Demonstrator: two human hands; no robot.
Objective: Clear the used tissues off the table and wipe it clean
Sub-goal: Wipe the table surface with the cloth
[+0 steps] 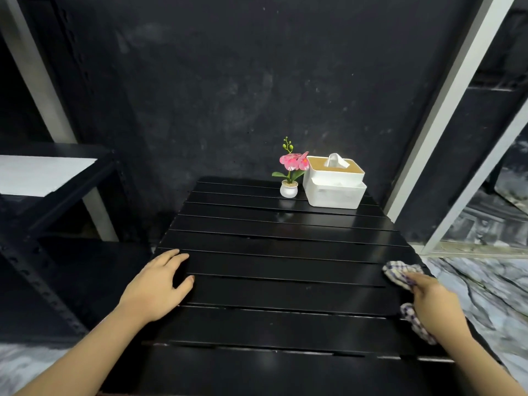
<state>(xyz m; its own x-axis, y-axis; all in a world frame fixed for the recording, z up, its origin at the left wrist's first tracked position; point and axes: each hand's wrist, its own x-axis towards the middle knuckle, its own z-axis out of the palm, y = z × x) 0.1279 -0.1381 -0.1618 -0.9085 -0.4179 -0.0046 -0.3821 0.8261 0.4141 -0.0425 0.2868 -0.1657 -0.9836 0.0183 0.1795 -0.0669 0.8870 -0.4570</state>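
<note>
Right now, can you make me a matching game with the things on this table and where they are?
Things:
1. checkered cloth
2. flower pot
3. tissue box
4. left hand

Places:
A. far right corner of the table
B. flat on the table's left edge
C. held in the right hand
D. just left of the white box

Pairs: 1-C, 2-D, 3-A, 4-B

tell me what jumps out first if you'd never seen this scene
Against the black slatted table and dark wall, the white tissue box and the small pink potted orchid to its left stand out at the far right corner. Nearer, the right hand presses a checked cloth at the table's right edge, while the left hand rests flat on the left edge.
</note>
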